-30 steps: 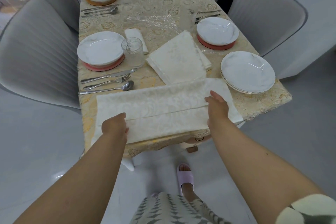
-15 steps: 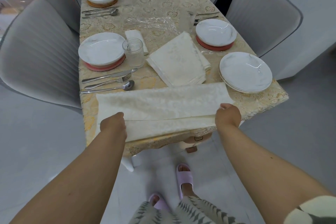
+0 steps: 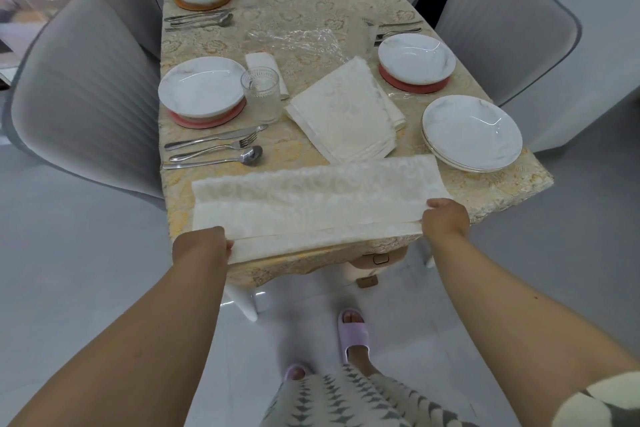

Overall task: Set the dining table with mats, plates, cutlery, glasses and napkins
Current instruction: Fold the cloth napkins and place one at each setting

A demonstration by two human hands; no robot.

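- left hand and right hand each pinch an end of the long folded napkin at the table's near edge.
- just beyond the grip: stacked napkins, touching it.
- beyond the right hand: stacked plates.
- beyond the left hand: knife, fork, spoon, glass.

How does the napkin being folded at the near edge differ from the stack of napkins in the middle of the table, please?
The near napkin is a single cloth folded into a long band; the stack of napkins is several cloths folded into squares. The near napkin lies along the table edge, gripped at its ends by the left hand and right hand; the stack of napkins sits askew and untouched. Both are cream patterned fabric.
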